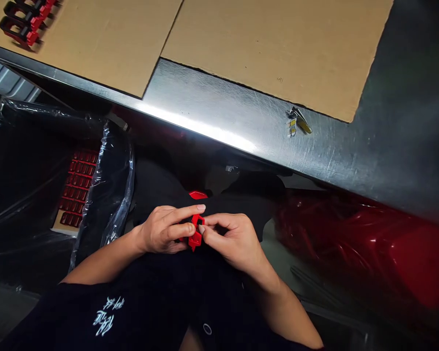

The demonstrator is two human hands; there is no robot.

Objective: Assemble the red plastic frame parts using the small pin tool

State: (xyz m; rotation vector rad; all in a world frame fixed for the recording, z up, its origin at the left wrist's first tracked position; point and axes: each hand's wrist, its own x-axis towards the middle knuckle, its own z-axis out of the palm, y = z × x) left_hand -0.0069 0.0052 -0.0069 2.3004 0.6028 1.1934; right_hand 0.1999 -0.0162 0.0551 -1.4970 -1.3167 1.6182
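A small red plastic part (195, 239) with a rectangular opening is held over my lap, in front of my dark shirt. My left hand (166, 229) is closed around it from the left, its index finger stretched along the top. My right hand (236, 239) pinches the part's right edge between thumb and index finger at the opening. Whether a smaller piece sits in that pinch I cannot make out. Just beyond the hands, another bit of red (198, 195) shows, partly covered by my left fingers.
Ahead runs a metal table (219, 114) with cardboard sheets (270, 53) on it. Several black-and-red parts (25, 27) stand at the far left. A torn scrap (298, 122) lies near the edge. Left is a plastic-lined bin (117, 195) with rows of red parts (78, 183); right, red plastic wrapping (351, 234).
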